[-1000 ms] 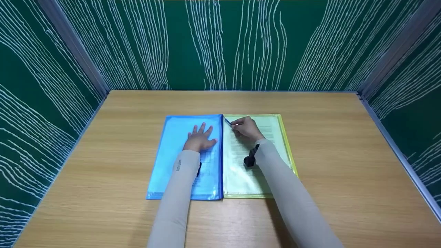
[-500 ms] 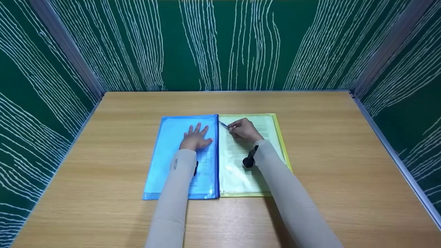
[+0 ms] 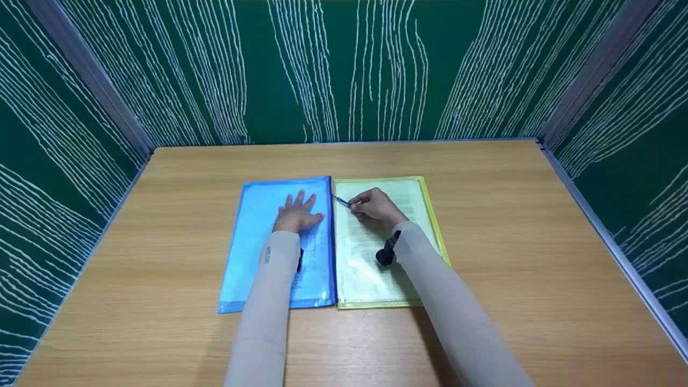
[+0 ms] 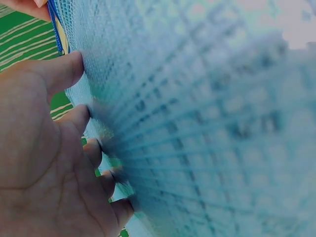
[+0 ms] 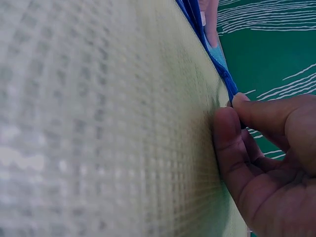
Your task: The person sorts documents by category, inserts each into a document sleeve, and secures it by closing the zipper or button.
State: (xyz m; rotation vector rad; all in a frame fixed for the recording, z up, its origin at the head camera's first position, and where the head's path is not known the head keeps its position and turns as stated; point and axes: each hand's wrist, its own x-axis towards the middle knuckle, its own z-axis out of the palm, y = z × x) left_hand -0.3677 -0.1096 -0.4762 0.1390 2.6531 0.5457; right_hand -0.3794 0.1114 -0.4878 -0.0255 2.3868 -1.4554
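A blue mesh zip pouch (image 3: 252,252) lies flat on the table, with printed paper showing through it. My left hand (image 3: 296,216) rests on it with fingers spread, and in the left wrist view the fingertips (image 4: 81,116) touch its mesh. Alongside to the right lies a yellow-edged mesh pouch (image 3: 360,274), also with printed paper inside. Over its upper left part, my right hand (image 3: 377,206) pinches a small blue zipper pull (image 3: 342,201) between thumb and forefinger, at the blue pouch's right edge. Those fingers partly hide the pull. A blue zipper strip (image 5: 217,64) runs to the fingertips.
The wooden table (image 3: 505,226) extends around both pouches. Green panels with white wavy lines (image 3: 344,70) stand at the back and both sides, joined by grey posts (image 3: 596,70). A small black wrist camera (image 3: 385,255) sits at the right cuff.
My right hand has moved a little toward me along the blue pouch's edge, with the zipper pull in its fingers. My left hand has stayed on the blue pouch. The head view has shifted slightly.
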